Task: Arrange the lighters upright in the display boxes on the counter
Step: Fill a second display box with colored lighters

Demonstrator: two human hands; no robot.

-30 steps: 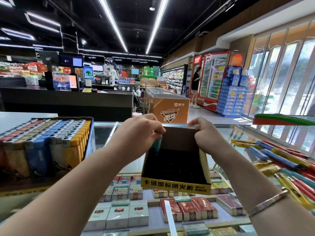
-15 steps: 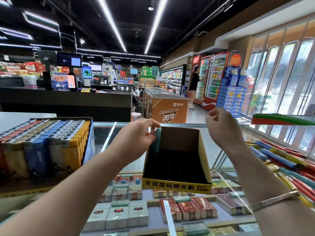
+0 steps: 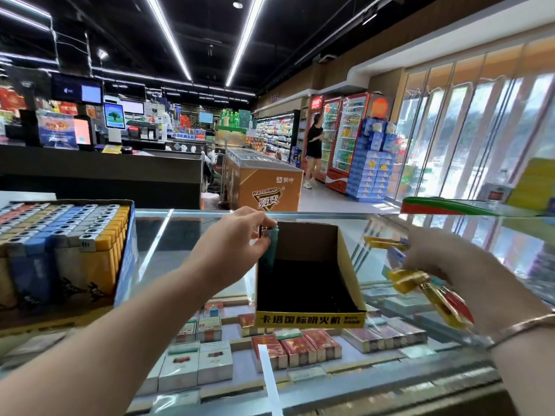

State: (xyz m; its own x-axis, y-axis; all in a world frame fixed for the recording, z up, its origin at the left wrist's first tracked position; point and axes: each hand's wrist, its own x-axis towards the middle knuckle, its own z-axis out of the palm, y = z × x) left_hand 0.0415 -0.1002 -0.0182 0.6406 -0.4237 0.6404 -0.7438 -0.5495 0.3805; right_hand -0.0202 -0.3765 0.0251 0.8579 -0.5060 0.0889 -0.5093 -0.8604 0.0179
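An open cardboard display box (image 3: 351, 259) with a yellow front strip stands on the glass counter (image 3: 168, 244), its dark inside bare. My left hand (image 3: 231, 244) pinches a teal lighter (image 3: 268, 249) upright at the box's back left corner. My right hand (image 3: 444, 259), blurred by motion, is over loose yellow and red lighters (image 3: 420, 283) lying on the glass to the right of the box. Whether its fingers hold one cannot be made out. At the left stands a second display box (image 3: 124, 253), filled with upright lighters.
Cigarette packs (image 3: 210, 361) lie under the glass. A red and green object (image 3: 444, 205) rests at the counter's far right. Beyond the counter are a checkout desk, an orange freezer (image 3: 264, 187), drink fridges and a person in black (image 3: 313, 145) by them.
My right hand left the box's back right rim and swung right and down to the loose lighters. My left hand stays at the back left corner with the teal lighter.
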